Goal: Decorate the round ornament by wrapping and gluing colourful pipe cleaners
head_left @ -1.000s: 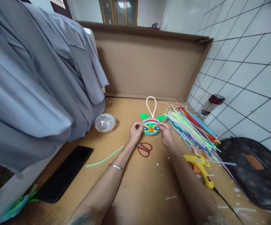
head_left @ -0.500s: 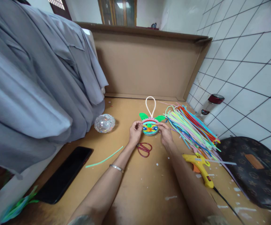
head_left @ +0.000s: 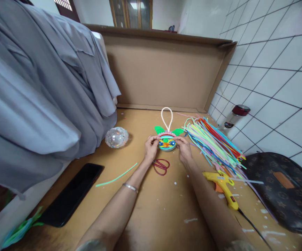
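A small round craft ornament (head_left: 167,143) with a colourful animal face, green leaf-shaped ears and a white loop (head_left: 167,116) on top is held between my two hands. My left hand (head_left: 151,147) pinches its left edge, and my right hand (head_left: 184,147) pinches the right edge. Both hands are closed, fingertips on the rim near the ears. Just below the ornament lie scissors with red handles (head_left: 161,167), their blades hidden beside my left wrist. To the left sits a clear, faceted plastic ball (head_left: 116,137).
Pipe cleaners (head_left: 216,143) are heaped at the right, beside a yellow glue gun (head_left: 225,190) with a cord. A dark bag (head_left: 284,195) and a red-lidded bottle (head_left: 235,116) stand by the tiled wall. At left are a phone (head_left: 74,193) and a green pipe cleaner (head_left: 116,176).
The ornament and its loop have shifted very slightly to the left. Both hands keep their pinch on its edges; everything else stays in place.
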A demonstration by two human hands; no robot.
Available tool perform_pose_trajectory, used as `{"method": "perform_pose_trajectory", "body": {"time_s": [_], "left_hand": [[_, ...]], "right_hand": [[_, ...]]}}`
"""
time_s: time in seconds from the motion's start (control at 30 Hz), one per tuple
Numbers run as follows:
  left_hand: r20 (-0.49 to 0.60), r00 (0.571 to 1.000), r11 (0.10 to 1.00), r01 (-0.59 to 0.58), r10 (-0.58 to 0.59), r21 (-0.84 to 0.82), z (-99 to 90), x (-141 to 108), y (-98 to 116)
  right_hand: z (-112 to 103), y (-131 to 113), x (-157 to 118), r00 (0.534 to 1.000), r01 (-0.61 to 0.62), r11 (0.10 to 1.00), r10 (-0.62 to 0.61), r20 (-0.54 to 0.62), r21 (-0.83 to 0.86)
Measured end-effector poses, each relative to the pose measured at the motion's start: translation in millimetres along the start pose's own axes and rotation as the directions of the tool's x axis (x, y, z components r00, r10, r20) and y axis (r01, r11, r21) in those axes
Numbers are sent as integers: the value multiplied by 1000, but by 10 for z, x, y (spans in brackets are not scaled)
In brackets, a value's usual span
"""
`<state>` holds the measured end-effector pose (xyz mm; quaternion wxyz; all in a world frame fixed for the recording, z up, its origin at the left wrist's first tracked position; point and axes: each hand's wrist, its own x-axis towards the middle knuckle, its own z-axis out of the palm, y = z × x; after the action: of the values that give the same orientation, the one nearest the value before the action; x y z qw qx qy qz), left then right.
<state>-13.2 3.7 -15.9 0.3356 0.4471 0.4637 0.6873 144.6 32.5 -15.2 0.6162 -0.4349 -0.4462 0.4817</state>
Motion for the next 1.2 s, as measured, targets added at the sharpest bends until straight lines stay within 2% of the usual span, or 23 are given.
{"method": "perform_pose_trajectory", "body": {"time_s": [0.3,0.5,0.8,1.0,1.2], "left_hand": [[-4,1000,1000,30,-30,10,-3,14,31],[0,997,996,80,-80,-45,-4,47,-8],[25,985,973,175,-173,-151,0,51,-11],[25,976,954,216,-216,-206,2,78,-74],[-12,964,932,252,-264,-260,24,98,-103]], "right_hand": [[73,-43,-61,1000,7,1000,-6,-9,23],[69,-64,-61,997,-76,988,71,42,134],[53,-113,-55,985,-173,968,169,41,179],[71,-108,-65,982,-185,958,187,12,221],[40,-67,-34,985,-172,972,167,44,162]]}}
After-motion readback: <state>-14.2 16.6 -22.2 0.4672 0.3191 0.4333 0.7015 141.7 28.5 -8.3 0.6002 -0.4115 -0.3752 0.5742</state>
